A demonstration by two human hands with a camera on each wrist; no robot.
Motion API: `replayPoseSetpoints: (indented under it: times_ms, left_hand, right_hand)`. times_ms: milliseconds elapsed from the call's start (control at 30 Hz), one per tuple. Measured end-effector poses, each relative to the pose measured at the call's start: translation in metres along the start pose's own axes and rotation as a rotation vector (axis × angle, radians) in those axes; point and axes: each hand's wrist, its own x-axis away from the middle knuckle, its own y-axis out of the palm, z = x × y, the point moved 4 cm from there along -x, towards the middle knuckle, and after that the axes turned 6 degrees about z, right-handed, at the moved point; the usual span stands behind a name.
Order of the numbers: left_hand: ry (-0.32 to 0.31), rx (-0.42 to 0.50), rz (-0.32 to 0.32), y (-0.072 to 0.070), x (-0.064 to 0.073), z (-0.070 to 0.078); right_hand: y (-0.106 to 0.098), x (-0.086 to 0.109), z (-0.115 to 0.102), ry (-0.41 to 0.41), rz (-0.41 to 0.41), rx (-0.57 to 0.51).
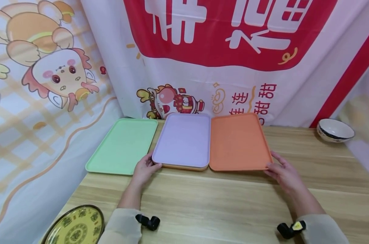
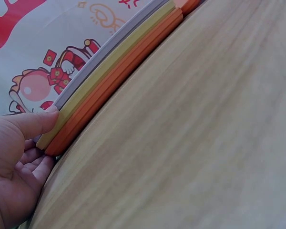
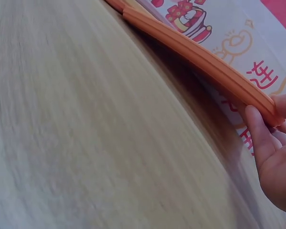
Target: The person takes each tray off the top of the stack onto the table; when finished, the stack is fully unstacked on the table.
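Observation:
A lavender tray lies on top of a stack in the middle of the table. Beneath it in the left wrist view show a yellow tray edge and an orange edge. My left hand grips the stack's near left corner, thumb on the upper edges and fingers tucked low. To the right is an orange tray, its left side against the stack. My right hand pinches its near right corner. In the right wrist view that tray's corner is tilted up off the table, with shadow under it.
A green tray lies flat left of the stack. A patterned bowl stands at the far right, and a yellow-green decorated plate at the near left. Printed cloth hangs behind and left of the wooden table.

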Motion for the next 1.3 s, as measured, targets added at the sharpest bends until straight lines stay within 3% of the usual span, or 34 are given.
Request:
replayPoseSetpoints:
  times_ms: [233,500,700,867,1033,1300]
  left_hand:
    - [0.005,0.013,0.0,0.001,0.003,0.003]
    - [0.008,0.007,-0.002,0.0,0.002,-0.001]
    - [0.011,-0.007,0.009,0.0,-0.001,-0.003]
    - [0.009,0.001,0.001,0.001,-0.001,-0.003]
    - [0.004,-0.005,0.0,0.002,0.0,-0.003]
    - [0.012,0.006,0.004,0.001,0.001,-0.002]
  right_hand:
    - [-0.01,-0.001,0.004,0.051,0.11,0.23]
    - [-0.015,-0.001,0.012,0.073,0.142,0.513]
    - [-0.015,-0.003,0.011,0.025,0.174,0.784]
    - [-0.001,-0.005,0.005,-0.018,0.184,0.997]
    - [0.022,-0.008,0.0,-0.11,0.205,1.056]
    - [0.068,-0.018,0.008,-0.187,0.163,0.991]
